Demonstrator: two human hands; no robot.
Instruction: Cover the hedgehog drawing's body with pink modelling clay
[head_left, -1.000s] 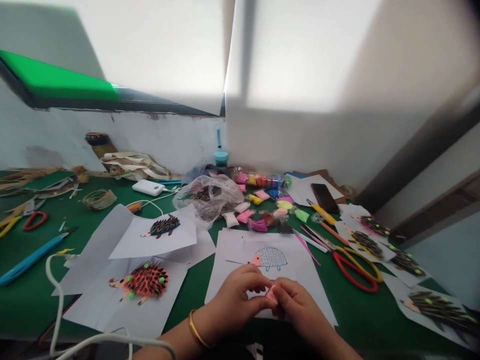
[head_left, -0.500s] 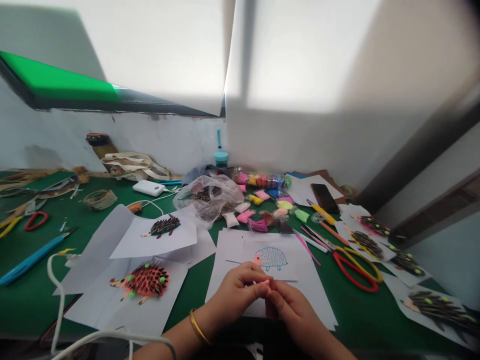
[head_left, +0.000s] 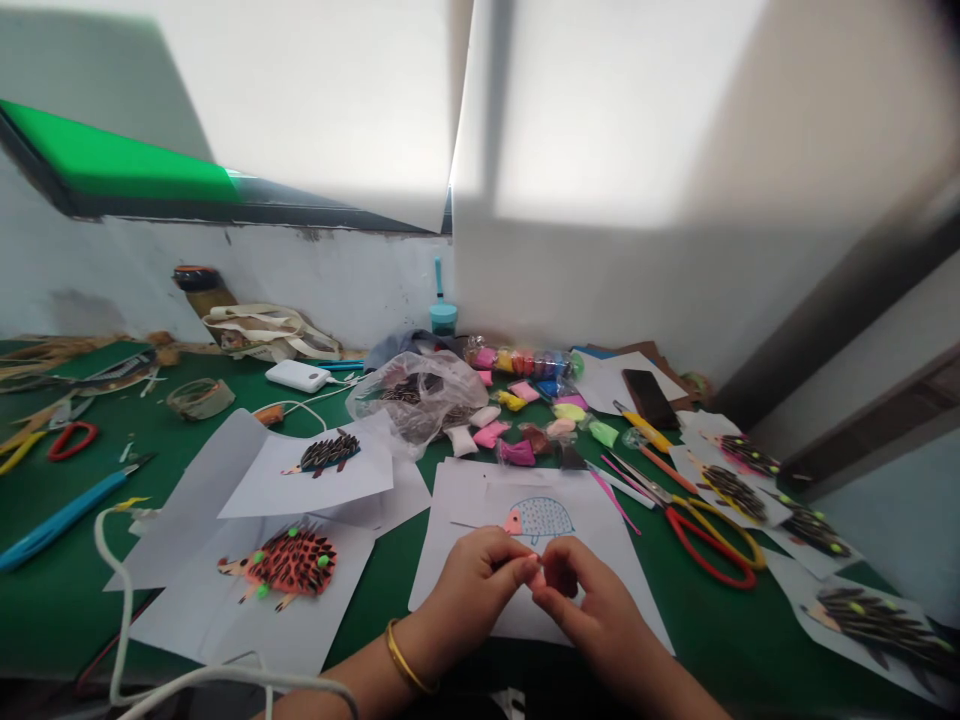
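Observation:
A small lump of pink clay [head_left: 535, 574] sits between the fingertips of both hands. My left hand [head_left: 480, 580], with a gold bangle at the wrist, pinches it between thumb and fingers. My right hand [head_left: 581, 595] touches the lump from the other side, its thumb and forefinger curved apart around a gap. Just beyond the hands lies a sheet with a blue hedgehog drawing [head_left: 546, 517], whose face is pink. Larger white sheets [head_left: 457, 495] lie under it.
Bagged coloured clay [head_left: 517, 452] and a plastic bag [head_left: 420, 400] lie behind the drawing. Red and yellow scissors [head_left: 709, 535] are at the right, near finished hedgehogs [head_left: 731, 487]. An orange hedgehog [head_left: 292, 562] and a white cable [head_left: 124, 610] are at the left.
My right hand has shifted slightly right and its forefinger has lifted and curved away from the thumb. More of the pink clay shows. My left hand stays nearly in place.

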